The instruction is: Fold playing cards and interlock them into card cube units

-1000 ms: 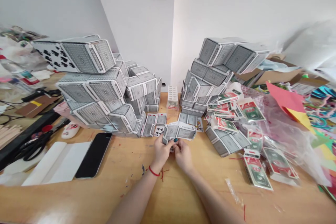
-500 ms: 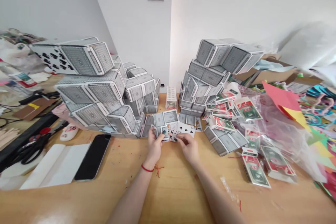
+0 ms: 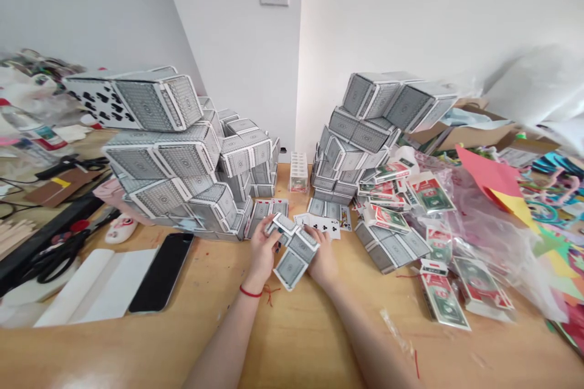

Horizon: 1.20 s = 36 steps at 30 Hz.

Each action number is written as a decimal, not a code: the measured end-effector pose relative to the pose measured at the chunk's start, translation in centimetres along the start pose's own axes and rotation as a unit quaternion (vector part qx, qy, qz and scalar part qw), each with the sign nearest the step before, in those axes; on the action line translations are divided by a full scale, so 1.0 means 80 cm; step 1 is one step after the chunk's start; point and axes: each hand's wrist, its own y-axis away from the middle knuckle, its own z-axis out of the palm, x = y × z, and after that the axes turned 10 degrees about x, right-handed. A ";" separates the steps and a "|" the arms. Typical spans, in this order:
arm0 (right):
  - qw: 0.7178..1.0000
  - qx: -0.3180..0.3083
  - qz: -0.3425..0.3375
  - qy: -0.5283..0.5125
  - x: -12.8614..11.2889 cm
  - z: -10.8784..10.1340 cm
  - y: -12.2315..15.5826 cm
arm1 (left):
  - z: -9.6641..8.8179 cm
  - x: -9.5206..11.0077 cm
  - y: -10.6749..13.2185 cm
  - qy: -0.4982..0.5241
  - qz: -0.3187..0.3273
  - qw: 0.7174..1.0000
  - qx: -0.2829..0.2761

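Note:
Both my left hand (image 3: 262, 253) and my right hand (image 3: 323, 252) grip a folded strip of joined grey-backed playing cards (image 3: 292, 252) above the wooden table (image 3: 301, 340). One card of the strip hangs down toward me between my hands. Just beyond my right fingers lie loose cards, including a face-up club card (image 3: 325, 226). Large structures built from grey-backed cards rise on both sides, the left one (image 3: 177, 161) close to my left hand and the right one (image 3: 360, 134) further off. A red string circles my left wrist (image 3: 250, 292).
A black phone (image 3: 162, 272) and white folder (image 3: 95, 282) lie to the left, near black scissors (image 3: 59, 261). Wrapped green-and-red card packs (image 3: 440, 298) and a plastic bag (image 3: 493, 237) cover the right side. A small white card rack (image 3: 298, 171) stands against the wall.
The cards in my hands have come down toward me and now fold at angles, with one card hanging. The face-up club card no longer sits in my right hand and lies on the table.

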 end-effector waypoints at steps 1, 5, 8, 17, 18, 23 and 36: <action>1.000 0.005 0.009 -0.010 0.001 -0.002 0.000 | -0.001 -0.001 -0.002 0.012 -0.011 1.000 0.011; 0.994 0.051 0.068 -0.075 0.006 -0.005 0.001 | -0.004 -0.002 -0.010 0.029 -0.027 0.998 0.048; 0.982 0.073 0.110 -0.137 0.015 -0.010 0.002 | -0.005 -0.004 -0.014 0.036 -0.010 0.997 0.060; 0.996 0.077 0.035 -0.018 0.025 -0.050 -0.008 | -0.010 -0.005 -0.014 -0.062 0.049 0.993 0.093; 0.997 0.074 0.024 -0.007 0.025 -0.053 -0.009 | -0.009 -0.004 -0.013 -0.068 0.051 0.992 0.092; 0.995 0.071 0.039 -0.049 0.025 -0.060 -0.011 | -0.008 -0.004 -0.013 -0.061 0.053 0.993 0.091; 0.907 0.046 0.170 -0.382 0.000 -0.086 -0.017 | -0.004 -0.001 -0.015 0.025 -0.025 0.992 0.122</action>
